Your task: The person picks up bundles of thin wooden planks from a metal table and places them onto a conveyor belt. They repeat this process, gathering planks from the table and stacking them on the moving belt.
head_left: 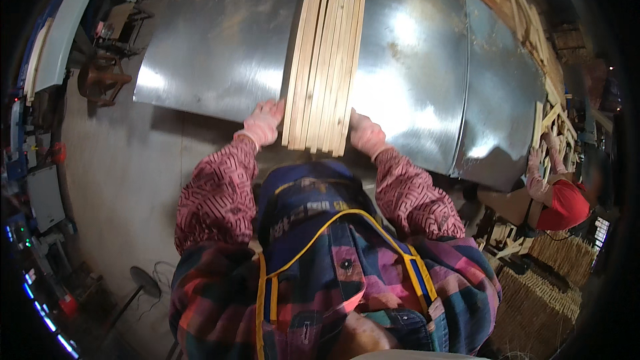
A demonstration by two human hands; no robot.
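Observation:
A bundle of long, pale wooden slats (327,67) lies side by side on a shiny metal-topped table (220,47), with its near ends by the table's front edge. Against the bundle's left side, close to the near end, is my left hand (264,123) in a pinkish glove, its fingers bent on the outer slat. My right hand (367,135), gloved alike, grips the opposite side at about the same height, with its fingertips partly hidden by the wood. Between them the slats are held together, their ends slightly uneven.
At the right, another person in red (563,207) handles wooden pieces at the table's far right edge. Stacked wood (540,280) stands below there. A brown stool (103,79) is left of the table, and a round-topped stand (145,281) with a cable is at the lower left.

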